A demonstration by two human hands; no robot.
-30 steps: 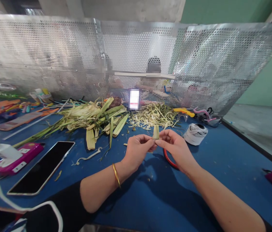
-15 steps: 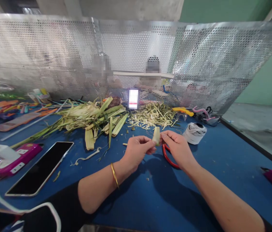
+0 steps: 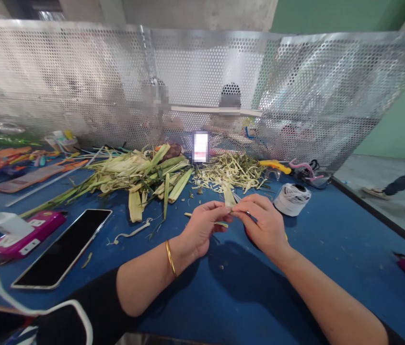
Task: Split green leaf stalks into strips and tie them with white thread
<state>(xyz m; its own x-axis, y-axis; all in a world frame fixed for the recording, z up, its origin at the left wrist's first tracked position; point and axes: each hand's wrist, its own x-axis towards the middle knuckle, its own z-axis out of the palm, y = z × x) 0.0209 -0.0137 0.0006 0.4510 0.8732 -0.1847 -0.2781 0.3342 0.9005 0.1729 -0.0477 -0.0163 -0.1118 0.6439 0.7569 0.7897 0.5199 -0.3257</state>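
A short pale green piece of plant husk [image 3: 228,195] stands up between my two hands over the blue table. My left hand [image 3: 205,223], with a gold bangle at the wrist, pinches its lower end between thumb and finger. A thin strip pokes out under those fingers. From the right, my right hand [image 3: 262,218] pinches the same lower end, fingertips touching the left ones. Scissors with a red handle [image 3: 249,234] lie beneath my right hand and are mostly hidden.
A heap of husks and stalks [image 3: 133,175] lies at the back left, with shredded strips [image 3: 229,172] beside it. A roll of white cord [image 3: 292,199] stands right of my hands. A phone [image 3: 63,249] and a purple power strip [image 3: 26,235] lie left. Perforated metal [image 3: 195,67] bounds the back.
My right hand has moved slightly left and closer over the husk's lower end, covering more of the scissors. The husk piece leans slightly left. At far right, a person's leg has come further into view.
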